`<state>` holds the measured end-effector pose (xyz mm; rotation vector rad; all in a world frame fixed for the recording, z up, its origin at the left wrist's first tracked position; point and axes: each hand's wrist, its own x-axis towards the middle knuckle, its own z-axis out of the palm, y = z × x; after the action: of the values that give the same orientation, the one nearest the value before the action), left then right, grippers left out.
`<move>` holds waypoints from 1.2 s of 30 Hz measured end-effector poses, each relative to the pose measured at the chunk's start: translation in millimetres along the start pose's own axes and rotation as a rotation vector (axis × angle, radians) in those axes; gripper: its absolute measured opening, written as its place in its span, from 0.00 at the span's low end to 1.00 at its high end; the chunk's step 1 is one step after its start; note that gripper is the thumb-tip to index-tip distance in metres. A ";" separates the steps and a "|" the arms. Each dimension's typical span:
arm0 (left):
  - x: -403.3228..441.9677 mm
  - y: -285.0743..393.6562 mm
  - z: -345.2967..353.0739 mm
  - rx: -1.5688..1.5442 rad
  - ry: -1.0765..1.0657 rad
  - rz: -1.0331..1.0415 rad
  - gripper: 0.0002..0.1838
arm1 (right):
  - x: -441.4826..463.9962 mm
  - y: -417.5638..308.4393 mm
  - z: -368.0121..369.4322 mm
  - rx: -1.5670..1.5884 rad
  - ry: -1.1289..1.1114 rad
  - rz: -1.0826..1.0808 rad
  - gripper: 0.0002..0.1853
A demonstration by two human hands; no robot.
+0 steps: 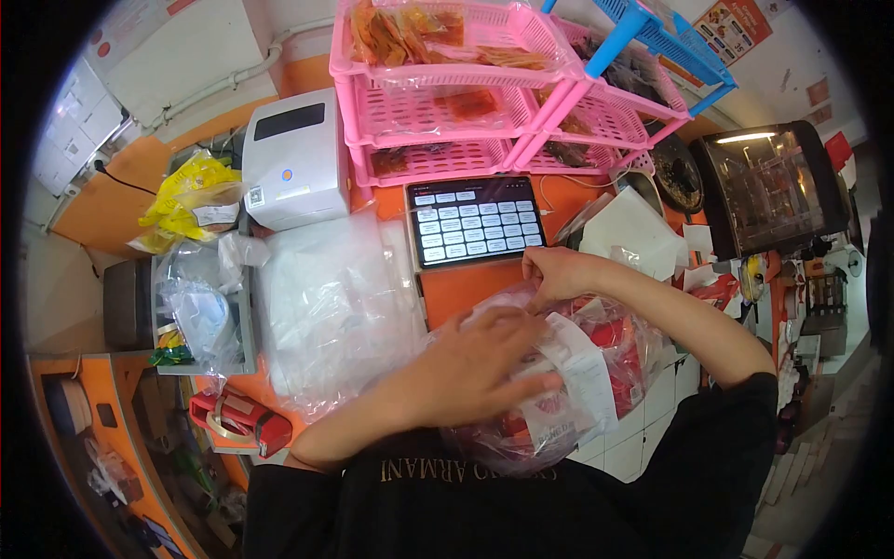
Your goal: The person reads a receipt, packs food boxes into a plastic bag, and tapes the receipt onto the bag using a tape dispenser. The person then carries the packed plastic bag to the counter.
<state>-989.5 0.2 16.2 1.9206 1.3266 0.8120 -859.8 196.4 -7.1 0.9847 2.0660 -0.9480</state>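
Note:
A clear plastic bag [507, 445] holding red-and-white packages rests against the front of my body. On it lies a white printed paper slip [585, 359], probably a receipt, partly covered by my fingers. My left hand [480, 359] is over the bag's left side, slightly blurred, with thumb and fingers apart. At the bag's upper edge, my right hand [557, 275] has its fingers closed on the gathered plastic. The hand is just below a tablet [477, 222] showing a grid of white buttons.
A stack of clear plastic bags [326, 307] lies left of the tablet, below a white label printer [296, 158]. Pink tiered baskets [456, 79] with packaged food stand behind. A red stapler-like device [240, 421] is at the table's left edge; a glass-fronted oven [773, 191] is right.

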 end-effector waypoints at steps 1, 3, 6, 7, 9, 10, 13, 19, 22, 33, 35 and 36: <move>4.3 -4.0 -7.3 -0.056 0.004 -0.031 0.35 | 0.8 1.7 -0.4 0.004 0.002 0.001 0.32; 19.7 -25.4 -10.5 -0.101 -0.052 0.006 0.34 | 4.0 7.5 0.1 -0.059 0.011 -0.059 0.37; 28.9 -44.9 2.1 -0.227 -0.171 0.017 0.32 | 7.8 14.7 -0.3 -0.135 0.021 -0.125 0.35; 30.5 -47.3 4.5 -0.312 -0.248 -0.009 0.31 | 0.5 5.9 -3.9 -0.133 0.024 -0.125 0.35; 30.0 -48.7 6.5 -0.288 -0.248 0.011 0.31 | -22.9 -11.8 -12.1 -0.014 0.162 -0.060 0.28; 28.4 -48.9 8.1 -0.265 -0.240 0.028 0.31 | -30.9 -14.6 -15.8 -0.010 0.159 -0.057 0.28; 24.1 -48.9 8.5 -0.234 -0.170 -0.011 0.32 | -55.5 -19.3 -32.3 -0.010 0.444 -0.271 0.20; 34.0 -55.2 -11.5 -0.378 -0.179 -0.127 0.29 | -142.8 -27.7 -25.0 -0.181 0.874 -0.263 0.25; 16.7 -43.4 -29.3 -0.242 0.227 -0.051 0.28 | -178.2 -20.8 10.3 -0.293 1.103 -0.099 0.29; -19.5 80.6 -36.9 0.134 0.043 0.348 0.23 | -195.6 58.4 32.4 0.478 0.853 -0.410 0.08; -19.7 99.2 -38.8 0.115 0.086 0.278 0.20 | -216.1 52.0 30.9 1.009 0.533 -0.605 0.07; -20.3 109.9 -38.2 0.204 0.213 0.280 0.19 | -217.2 50.5 36.3 1.061 0.546 -0.639 0.11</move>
<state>-966.3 -42.3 124.0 2.2677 1.3233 1.0788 -699.5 112.4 128.1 1.1590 2.3484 -2.4974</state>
